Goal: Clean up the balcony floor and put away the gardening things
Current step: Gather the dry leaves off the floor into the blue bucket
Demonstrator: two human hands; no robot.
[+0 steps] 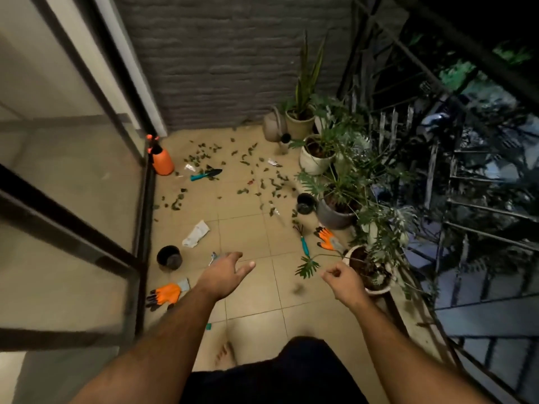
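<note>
Several green leaf scraps [245, 173] lie scattered over the tan tiled floor [256, 298]. Among them lie a teal-handled trowel [205, 174], a teal hand rake [303, 242], a white bag [196, 233] and small pruners [213, 258]. One orange glove [164, 294] lies near the door, another orange glove [328, 238] by the pots. An orange sprayer [161, 158] stands at the door corner. My left hand [226, 272] reaches forward with relaxed fingers, holding nothing. My right hand [342, 279] hovers with fingers curled, empty as far as I can tell.
A glass sliding door [73, 176] runs along the left. Potted plants [335, 170] line the railing [481, 214] on the right, with a watering can [274, 125] at the far wall. Two empty black pots [169, 258] [305, 203] sit on the floor. My bare foot [226, 354] shows below.
</note>
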